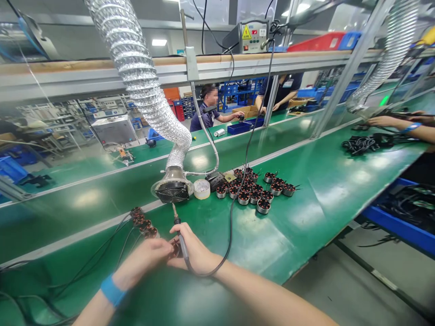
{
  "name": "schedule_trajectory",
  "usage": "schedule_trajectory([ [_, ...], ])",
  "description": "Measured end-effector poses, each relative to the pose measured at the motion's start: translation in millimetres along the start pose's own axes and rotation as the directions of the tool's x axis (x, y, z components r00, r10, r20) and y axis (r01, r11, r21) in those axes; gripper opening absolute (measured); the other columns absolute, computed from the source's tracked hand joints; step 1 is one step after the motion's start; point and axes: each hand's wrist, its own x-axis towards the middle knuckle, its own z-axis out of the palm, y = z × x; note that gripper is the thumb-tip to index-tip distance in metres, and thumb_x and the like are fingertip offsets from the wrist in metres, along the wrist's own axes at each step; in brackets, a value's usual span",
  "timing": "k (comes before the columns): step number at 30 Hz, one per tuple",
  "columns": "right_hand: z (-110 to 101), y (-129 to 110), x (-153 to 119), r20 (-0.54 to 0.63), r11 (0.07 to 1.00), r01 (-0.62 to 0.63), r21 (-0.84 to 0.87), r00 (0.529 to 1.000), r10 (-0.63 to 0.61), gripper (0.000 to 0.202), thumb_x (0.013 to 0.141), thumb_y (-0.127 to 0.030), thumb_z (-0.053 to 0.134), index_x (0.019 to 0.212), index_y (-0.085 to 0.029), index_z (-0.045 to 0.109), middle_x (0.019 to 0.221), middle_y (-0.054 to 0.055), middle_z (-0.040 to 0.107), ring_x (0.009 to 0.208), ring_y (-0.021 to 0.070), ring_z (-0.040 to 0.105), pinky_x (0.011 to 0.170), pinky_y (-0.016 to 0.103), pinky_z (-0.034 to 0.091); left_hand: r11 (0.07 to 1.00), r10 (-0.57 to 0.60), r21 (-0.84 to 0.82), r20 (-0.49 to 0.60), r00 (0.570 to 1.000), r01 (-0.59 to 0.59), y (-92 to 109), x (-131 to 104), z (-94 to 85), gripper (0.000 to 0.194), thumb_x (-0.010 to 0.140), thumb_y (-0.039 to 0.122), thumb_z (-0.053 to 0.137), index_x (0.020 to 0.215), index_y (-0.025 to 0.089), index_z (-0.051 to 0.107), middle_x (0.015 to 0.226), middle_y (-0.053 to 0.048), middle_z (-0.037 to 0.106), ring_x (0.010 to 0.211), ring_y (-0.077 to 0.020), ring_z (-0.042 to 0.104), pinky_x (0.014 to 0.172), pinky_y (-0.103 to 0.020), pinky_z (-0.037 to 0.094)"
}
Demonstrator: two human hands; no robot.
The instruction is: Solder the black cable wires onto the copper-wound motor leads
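My right hand (pixel 195 251) is closed around a soldering iron (pixel 182 242), its bare tip pointing up and away toward the fume hood. A small motor stator (pixel 176 248) with copper windings sits between my two hands, partly covered by fingers. My left hand (pixel 149 256), somewhat blurred, has its fingers curled against that stator from the left. Left of the hood, several wired stators (pixel 144 222) form a row with black cables trailing toward me. More stators (pixel 244 198) in silver rims are grouped on the green bench to the right.
A foil duct (pixel 152 99) drops to a round fume hood (pixel 172 185) above the bench. Next to it stands a white cup (pixel 202 189). The iron's black cord (pixel 233 217) hangs across the view from the soldering station (pixel 251 38). Co-workers' hands (pixel 387 122) are at the right.
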Motion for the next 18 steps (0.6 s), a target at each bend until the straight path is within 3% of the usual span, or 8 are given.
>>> schedule_trajectory([
  [4, -3, -2, 0, -0.018, 0.998, 0.001, -0.058, 1.000, -0.002, 0.080, 0.064, -0.019, 0.087, 0.126, -0.028, 0.038, 0.114, 0.004, 0.045, 0.095, 0.0191, 0.058, 0.083, 0.034, 0.052, 0.998, -0.036, -0.044, -0.008, 0.999, 0.036, -3, -6, -5.4, 0.054, 0.069, 0.066, 0.072, 0.083, 0.014, 0.069, 0.059, 0.004, 0.051, 0.048, -0.0072, 0.030, 0.047, -0.022, 0.016],
  [9, -5, -3, 0, -0.063, 0.994, -0.002, -0.108, 0.998, -0.005, 0.077, 0.064, -0.022, 0.089, 0.124, -0.027, 0.040, 0.111, 0.003, 0.044, 0.091, 0.0177, 0.057, 0.081, 0.034, 0.053, 0.999, -0.046, -0.017, -0.117, 0.992, 0.044, -8, -9, -8.7, 0.054, 0.067, 0.069, 0.070, 0.072, 0.015, 0.062, 0.056, 0.005, 0.047, 0.045, -0.0066, 0.028, 0.045, -0.021, 0.018],
  [14, -7, -3, 0, -0.065, 0.997, -0.004, -0.071, 0.998, -0.001, 0.076, 0.065, -0.021, 0.089, 0.123, -0.028, 0.041, 0.115, 0.003, 0.043, 0.092, 0.0166, 0.059, 0.086, 0.035, 0.054, 0.991, 0.080, 0.126, -0.216, 0.973, -0.053, -11, -10, -7.0, 0.055, 0.071, 0.070, 0.065, 0.069, 0.015, 0.064, 0.063, 0.000, 0.059, 0.053, -0.0115, 0.044, 0.049, -0.022, 0.031],
  [18, -8, -5, 1, -0.055, 0.998, -0.007, -0.065, 0.998, 0.003, 0.074, 0.067, -0.021, 0.088, 0.124, -0.028, 0.041, 0.116, 0.003, 0.043, 0.094, 0.0168, 0.061, 0.089, 0.036, 0.055, 0.959, 0.184, 0.254, -0.216, 0.959, -0.127, -19, -13, -11.0, 0.048, 0.079, 0.063, 0.062, 0.073, 0.016, 0.069, 0.071, -0.002, 0.065, 0.069, -0.0179, 0.057, 0.064, -0.025, 0.043],
])
